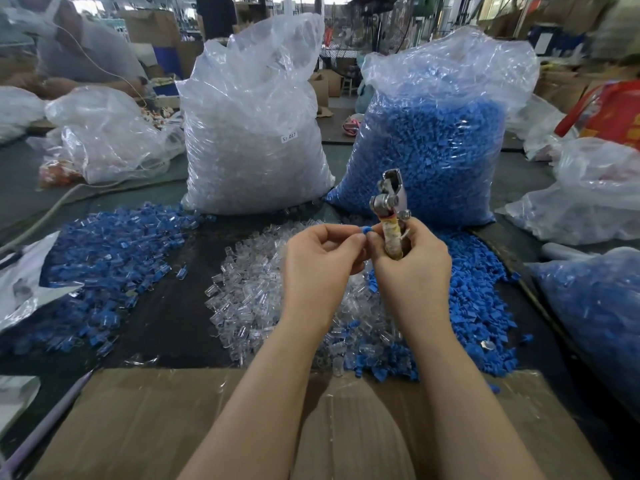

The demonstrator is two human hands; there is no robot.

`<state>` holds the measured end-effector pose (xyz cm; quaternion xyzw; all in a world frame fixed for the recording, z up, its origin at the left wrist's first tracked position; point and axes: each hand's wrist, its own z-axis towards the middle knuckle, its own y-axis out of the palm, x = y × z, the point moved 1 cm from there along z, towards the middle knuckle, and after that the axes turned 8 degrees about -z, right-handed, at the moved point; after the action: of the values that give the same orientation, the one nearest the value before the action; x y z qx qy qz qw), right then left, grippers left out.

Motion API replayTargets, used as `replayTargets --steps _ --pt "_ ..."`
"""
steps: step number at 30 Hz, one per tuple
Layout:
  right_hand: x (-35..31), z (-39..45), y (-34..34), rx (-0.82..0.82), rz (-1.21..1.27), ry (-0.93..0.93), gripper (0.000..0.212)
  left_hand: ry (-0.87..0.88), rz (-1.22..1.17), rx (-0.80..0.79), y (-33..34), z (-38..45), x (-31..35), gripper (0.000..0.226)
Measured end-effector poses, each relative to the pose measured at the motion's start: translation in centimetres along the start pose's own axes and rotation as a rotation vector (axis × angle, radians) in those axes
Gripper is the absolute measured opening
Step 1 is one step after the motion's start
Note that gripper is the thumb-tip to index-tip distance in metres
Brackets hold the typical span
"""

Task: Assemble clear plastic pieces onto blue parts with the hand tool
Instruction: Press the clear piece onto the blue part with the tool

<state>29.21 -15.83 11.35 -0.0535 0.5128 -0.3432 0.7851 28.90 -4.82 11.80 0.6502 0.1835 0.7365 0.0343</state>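
Hands raised over clear pile [249, 299]: left hand [318, 265] pinches small blue part [366, 231] at fingertips; right hand [412, 268] grips hand tool [390, 209], long axis near vertical, metal head up. Behind: clear-piece bag [256, 133], blue-part bag [436, 140].

Cardboard sheet [145, 420] at near edge; red bag [613, 112] far right — person [83, 53] seated far left.
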Motion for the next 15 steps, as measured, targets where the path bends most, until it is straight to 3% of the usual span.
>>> replayTargets --steps 7,11,15 --pt "0.0 0.2 0.0 -0.113 0.070 0.037 0.006 0.195 0.200 0.067 -0.1 0.1 -0.3 0.012" --pt "-0.3 0.4 -0.3 -0.245 0.152 0.103 0.013 0.219 0.233 0.101 -0.7 0.1 -0.5 0.013" --pt "0.5 1.0 -1.3 -0.384 0.083 0.145 0.017 0.226 0.190 0.093 -0.9 0.3 -0.3 0.013"
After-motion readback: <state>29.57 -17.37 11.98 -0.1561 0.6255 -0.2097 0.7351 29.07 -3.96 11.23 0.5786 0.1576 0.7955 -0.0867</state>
